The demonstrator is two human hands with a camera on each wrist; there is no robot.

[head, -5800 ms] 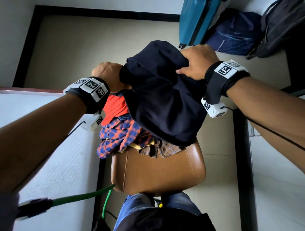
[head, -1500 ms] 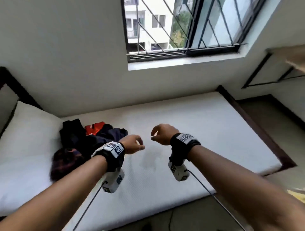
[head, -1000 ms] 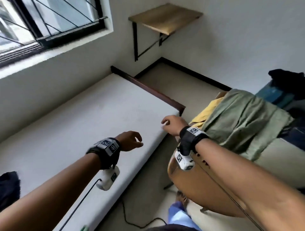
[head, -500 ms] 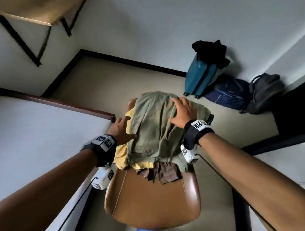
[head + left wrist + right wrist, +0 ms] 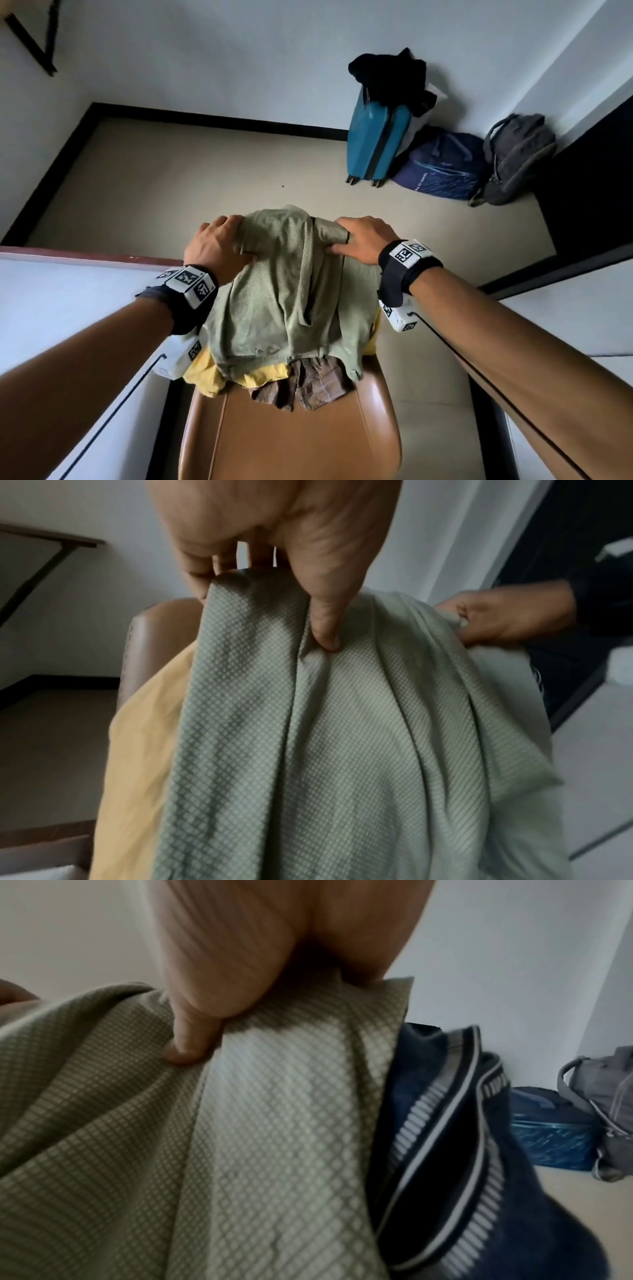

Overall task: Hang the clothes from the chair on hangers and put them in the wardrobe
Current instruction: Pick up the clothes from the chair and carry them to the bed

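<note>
A green waffle-knit garment (image 5: 284, 294) lies on top of the pile draped over the back of the brown chair (image 5: 291, 442). My left hand (image 5: 215, 245) grips its top left fold, thumb pressed into the cloth (image 5: 325, 639). My right hand (image 5: 359, 240) pinches the top right fold (image 5: 192, 1047). Under the green garment (image 5: 308, 750) lie a yellow garment (image 5: 205, 373), a brown checked one (image 5: 308, 383) and a navy one with white stripes (image 5: 445, 1150). The wardrobe and hangers are out of view.
The white bed (image 5: 68, 325) with its dark red frame runs along the left of the chair. A teal suitcase (image 5: 376, 144) with dark clothing on top, a blue bag (image 5: 445, 168) and a grey backpack (image 5: 517, 154) stand against the far wall. Bare floor (image 5: 205, 171) lies beyond the chair.
After the dark bundle was left on the bed, I turned back to the chair. Both hands went from resting on the green garment to gripping its top folds.
</note>
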